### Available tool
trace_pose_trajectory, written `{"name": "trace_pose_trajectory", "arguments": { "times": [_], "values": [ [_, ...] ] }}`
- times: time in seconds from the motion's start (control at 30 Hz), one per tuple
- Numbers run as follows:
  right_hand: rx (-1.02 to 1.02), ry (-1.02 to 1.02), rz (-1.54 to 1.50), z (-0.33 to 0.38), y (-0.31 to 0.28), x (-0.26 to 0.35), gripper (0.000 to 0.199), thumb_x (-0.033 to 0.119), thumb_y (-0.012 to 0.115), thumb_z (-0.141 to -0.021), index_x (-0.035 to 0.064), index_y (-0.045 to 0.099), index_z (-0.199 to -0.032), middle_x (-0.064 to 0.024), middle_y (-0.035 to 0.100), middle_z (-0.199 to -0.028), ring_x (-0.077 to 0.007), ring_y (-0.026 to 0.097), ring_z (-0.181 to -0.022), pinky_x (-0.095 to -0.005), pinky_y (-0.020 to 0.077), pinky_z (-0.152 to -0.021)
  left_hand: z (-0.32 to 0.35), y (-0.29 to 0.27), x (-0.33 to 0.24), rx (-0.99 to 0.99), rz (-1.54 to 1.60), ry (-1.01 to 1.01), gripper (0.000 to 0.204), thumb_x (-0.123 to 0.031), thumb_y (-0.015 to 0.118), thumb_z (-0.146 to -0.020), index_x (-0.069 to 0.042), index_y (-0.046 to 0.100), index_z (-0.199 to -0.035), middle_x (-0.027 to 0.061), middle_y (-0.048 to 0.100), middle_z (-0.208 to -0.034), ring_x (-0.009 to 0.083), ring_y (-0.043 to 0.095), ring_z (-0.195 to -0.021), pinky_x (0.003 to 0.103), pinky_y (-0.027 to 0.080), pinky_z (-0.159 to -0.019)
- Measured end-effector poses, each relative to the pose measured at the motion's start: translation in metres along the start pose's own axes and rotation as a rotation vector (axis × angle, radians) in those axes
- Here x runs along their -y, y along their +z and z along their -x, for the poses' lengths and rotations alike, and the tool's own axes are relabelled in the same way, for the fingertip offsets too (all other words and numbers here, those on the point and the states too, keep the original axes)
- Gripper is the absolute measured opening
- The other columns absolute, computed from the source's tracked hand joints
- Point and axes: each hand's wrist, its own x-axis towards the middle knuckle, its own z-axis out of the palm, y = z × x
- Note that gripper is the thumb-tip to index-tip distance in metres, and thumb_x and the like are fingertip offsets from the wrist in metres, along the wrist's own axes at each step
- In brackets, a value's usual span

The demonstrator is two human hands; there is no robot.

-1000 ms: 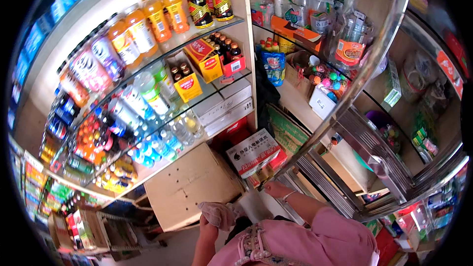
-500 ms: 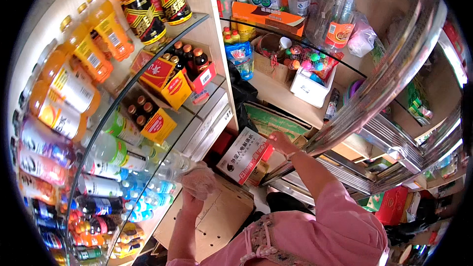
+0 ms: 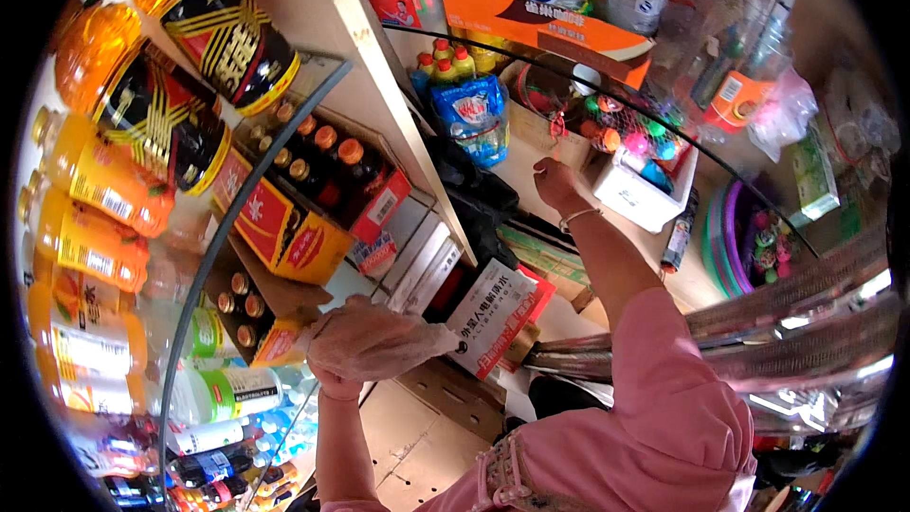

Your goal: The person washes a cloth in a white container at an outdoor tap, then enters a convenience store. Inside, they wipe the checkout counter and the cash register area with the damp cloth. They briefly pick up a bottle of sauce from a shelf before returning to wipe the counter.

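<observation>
My left hand is closed on a pinkish-grey cloth, which bunches over the fingers and trails to the right, beside the drinks shelf. My right hand is stretched over the far shelf with its fingers curled; whatever they hold, if anything, is hidden. Just beyond it lies a small red item, at the front of a cardboard box. To its right stands a white box filled with colourful round items in netting. Below, between my arms, lies a white and red carton.
Bottles crowd the left shelves behind a curved glass edge, near a red and yellow carton of dark bottles. A blue bag and a purple basket stand on the far shelf. Clear strip curtains hang at right.
My right hand has left the white and red carton and moved up to the far shelf. My left hand has moved left with the cloth. The view has shifted closer to the shelves.
</observation>
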Motion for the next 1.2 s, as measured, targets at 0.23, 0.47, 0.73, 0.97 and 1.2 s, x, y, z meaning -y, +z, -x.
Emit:
{"name": "trace_pose_trajectory", "arguments": {
  "times": [0.23, 0.47, 0.73, 0.97, 1.2],
  "values": [
    [-0.08, -0.201, 0.38, -0.143, 0.0, 0.008, 0.018, 0.018, 0.055, -0.082, 0.0063, 0.066, -0.091, -0.0193, 0.065, -0.081, -0.0358, 0.063, -0.075, -0.0427, 0.051, -0.069, 0.003, -0.036, 0.01, -0.209, 0.021, 0.009, 0.062, -0.052, 0.041, -0.091, -0.008, 0.04, -0.135, 0.0123, 0.046, -0.134, 0.0293, 0.044, -0.122, 0.044, 0.033, -0.105],
    [-0.087, -0.376, 0.334, -0.227, 0.04, 0.066, 0.023, 0.025, 0.053, -0.086, 0.0074, 0.066, -0.093, -0.0208, 0.064, -0.085, -0.0387, 0.062, -0.082, -0.0475, 0.05, -0.074, -0.03, 0.023, -0.009, -0.007, -1.163, -0.377, 0.053, -0.038, 0.047, -0.089, -0.004, 0.044, -0.129, 0.0159, 0.052, -0.123, 0.0272, 0.052, -0.109, 0.042, 0.04, -0.092],
    [-0.117, -0.394, 0.441, -0.281, 0.077, 0.094, 0.023, 0.025, 0.055, -0.086, 0.0065, 0.065, -0.094, -0.02, 0.065, -0.085, -0.0363, 0.063, -0.082, -0.046, 0.0499, -0.073, -0.056, 0.04, -0.003, 0.329, -1.813, -0.306, 0.05, -0.032, 0.049, -0.089, -0.003, 0.044, -0.129, 0.0155, 0.052, -0.123, 0.025, 0.051, -0.108, 0.039, 0.041, -0.09],
    [-0.151, -0.343, 0.42, -0.305, 0.084, 0.095, 0.023, 0.025, 0.056, -0.086, 0.0056, 0.065, -0.096, -0.0193, 0.065, -0.085, -0.0339, 0.063, -0.082, -0.0441, 0.05, -0.073, -0.055, 0.033, 0.003, 0.397, -2.048, -0.214, 0.051, -0.032, 0.048, -0.09, -0.005, 0.04, -0.133, 0.0128, 0.046, -0.129, 0.0232, 0.046, -0.115, 0.037, 0.038, -0.094],
    [-0.217, -0.333, 0.364, -0.317, 0.08, 0.095, 0.023, 0.024, 0.058, -0.086, 0.0047, 0.064, -0.097, -0.0185, 0.065, -0.086, -0.0315, 0.063, -0.081, -0.0423, 0.0501, -0.072, -0.06, 0.033, 0.006, 0.421, -2.131, -0.151, 0.053, -0.032, 0.047, -0.091, -0.007, 0.037, -0.136, 0.01, 0.041, -0.135, 0.0213, 0.04, -0.121, 0.035, 0.036, -0.098]
  ]
}}
